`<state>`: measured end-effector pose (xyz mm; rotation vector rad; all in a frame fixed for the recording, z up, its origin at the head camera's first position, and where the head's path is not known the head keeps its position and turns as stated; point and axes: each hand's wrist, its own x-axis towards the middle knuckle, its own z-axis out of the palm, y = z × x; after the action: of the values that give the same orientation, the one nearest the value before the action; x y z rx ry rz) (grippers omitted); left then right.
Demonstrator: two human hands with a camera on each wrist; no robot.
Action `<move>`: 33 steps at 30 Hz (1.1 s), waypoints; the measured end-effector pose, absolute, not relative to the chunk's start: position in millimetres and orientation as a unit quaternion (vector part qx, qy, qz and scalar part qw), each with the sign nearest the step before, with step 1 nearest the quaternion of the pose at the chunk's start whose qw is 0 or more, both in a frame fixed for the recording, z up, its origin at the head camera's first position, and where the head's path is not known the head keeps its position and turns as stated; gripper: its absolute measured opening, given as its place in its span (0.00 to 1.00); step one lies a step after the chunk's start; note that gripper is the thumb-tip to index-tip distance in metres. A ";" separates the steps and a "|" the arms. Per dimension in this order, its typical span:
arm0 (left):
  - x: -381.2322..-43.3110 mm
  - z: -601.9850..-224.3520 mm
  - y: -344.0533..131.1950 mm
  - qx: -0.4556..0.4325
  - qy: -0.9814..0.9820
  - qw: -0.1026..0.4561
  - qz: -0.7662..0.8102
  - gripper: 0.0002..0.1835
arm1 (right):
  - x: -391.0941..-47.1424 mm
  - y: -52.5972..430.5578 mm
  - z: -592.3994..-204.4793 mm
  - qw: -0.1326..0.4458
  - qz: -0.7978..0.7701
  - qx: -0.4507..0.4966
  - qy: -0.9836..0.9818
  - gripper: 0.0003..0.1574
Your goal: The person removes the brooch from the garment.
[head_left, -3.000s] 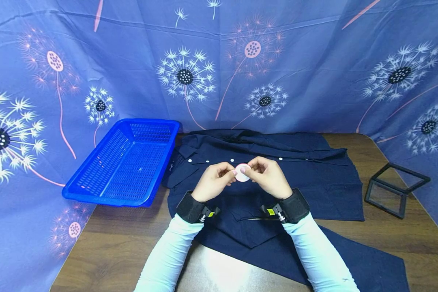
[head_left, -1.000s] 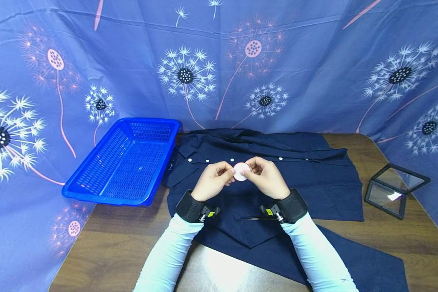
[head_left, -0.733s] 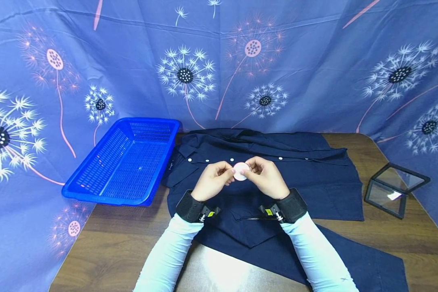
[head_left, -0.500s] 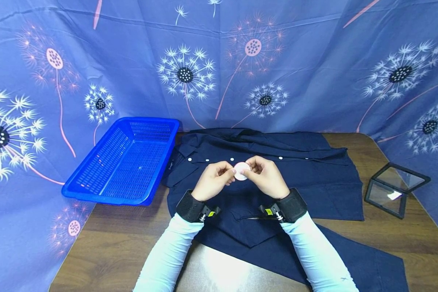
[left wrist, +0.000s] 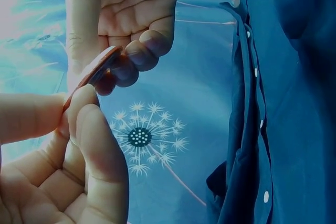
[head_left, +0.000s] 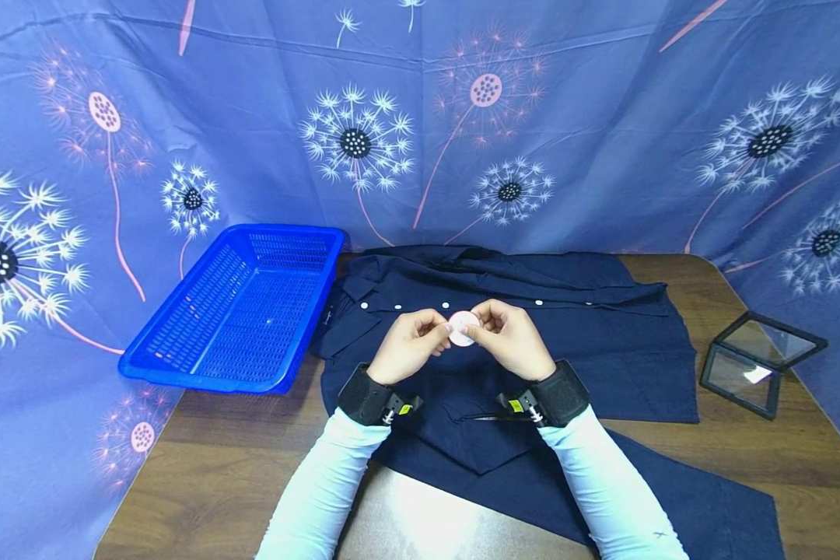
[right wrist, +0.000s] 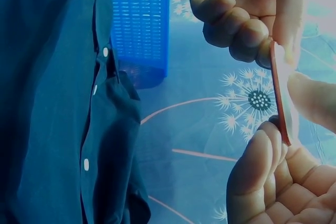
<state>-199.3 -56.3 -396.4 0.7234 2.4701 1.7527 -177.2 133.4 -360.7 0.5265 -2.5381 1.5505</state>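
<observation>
A thin round white disc (head_left: 463,320) with a red rim is held up between both hands, over a dark navy shirt. My left hand (head_left: 407,348) pinches the disc's left edge between thumb and fingers. On its right edge, my right hand (head_left: 520,342) pinches too, with the thumb lying on the white face. Seen edge-on in the right wrist view, the disc (right wrist: 284,100) is slim, with the right thumb pressed to its white side. The shirt (head_left: 623,350) lies spread under the hands, its row of white buttons running across beyond them.
A blue perforated plastic basket (head_left: 290,379) stands at the left of the wooden table (head_left: 203,467). Toward the right edge stands a black double frame (head_left: 775,365) with clear panes, opened at an angle. A blue dandelion-print cloth (head_left: 602,140) hangs behind the table.
Since three seconds ago, the right hand has shifted slightly left and the disc's white face shows a little differently. Over the last second nothing has visibly moved.
</observation>
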 end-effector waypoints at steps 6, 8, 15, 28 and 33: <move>-200.2 -397.7 -57.2 0.231 0.793 0.014 0.563 0.09 | -178.6 133.8 -361.9 0.058 0.504 0.177 -0.843 0.07; -200.4 -397.8 -57.0 0.231 0.793 0.016 0.564 0.09 | -180.6 134.3 -364.7 0.057 0.502 0.176 -0.845 0.08; -200.8 -398.2 -57.7 0.225 0.795 0.021 0.563 0.09 | -200.3 141.7 -396.1 0.062 0.502 0.179 -0.844 0.09; -201.9 -399.1 -56.6 0.209 0.793 0.032 0.571 0.10 | -201.8 142.5 -398.5 0.066 0.502 0.188 -0.842 0.09; -200.9 -398.1 -56.3 0.206 0.793 0.032 0.572 0.10 | -201.6 142.8 -396.8 0.065 0.498 0.187 -0.844 0.09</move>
<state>-200.9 -56.3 -398.1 0.6358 2.4421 1.7632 -201.6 142.8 -396.8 0.5659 -2.5487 1.5015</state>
